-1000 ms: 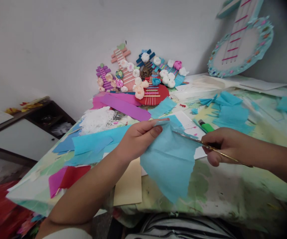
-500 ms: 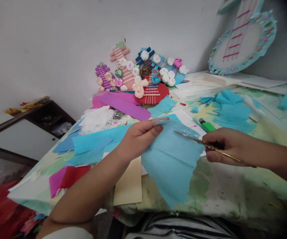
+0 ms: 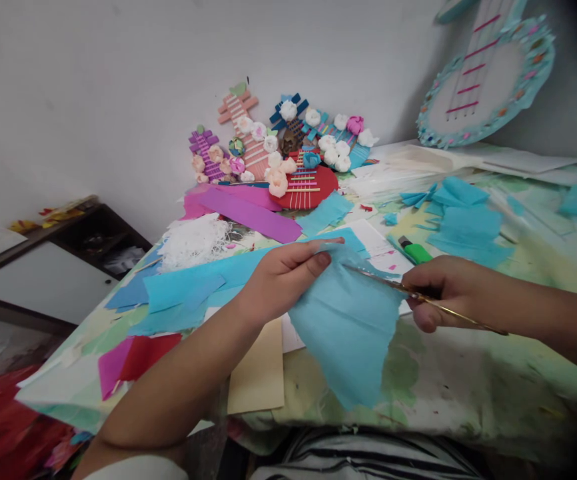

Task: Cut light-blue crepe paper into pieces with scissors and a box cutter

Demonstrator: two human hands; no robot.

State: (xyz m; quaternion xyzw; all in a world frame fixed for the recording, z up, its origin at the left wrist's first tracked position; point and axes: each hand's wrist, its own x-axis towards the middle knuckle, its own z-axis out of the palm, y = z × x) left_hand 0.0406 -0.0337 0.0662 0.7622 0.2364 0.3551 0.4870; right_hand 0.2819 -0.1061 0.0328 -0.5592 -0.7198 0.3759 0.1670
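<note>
A sheet of light blue crepe paper hangs over the near side of the table, its lower edge coming to a ragged point. My left hand pinches its upper left corner between thumb and fingers. From the right, my right hand is closed round a pair of scissors with golden handles. The blades lie across the upper part of the paper, tips pointing toward my left hand. A green glue tube with a dark cap lies just beyond my right hand.
Blue paper strips, a purple strip and white shredded paper lie to the left. Decorated paper instruments lean on the wall; a larger pale blue one stands back right. A beige card lies near the front edge.
The scissors have moved slightly left, deeper along the paper's upper edge. The paper near the blades now looks more creased, and its right edge has drawn inward.
</note>
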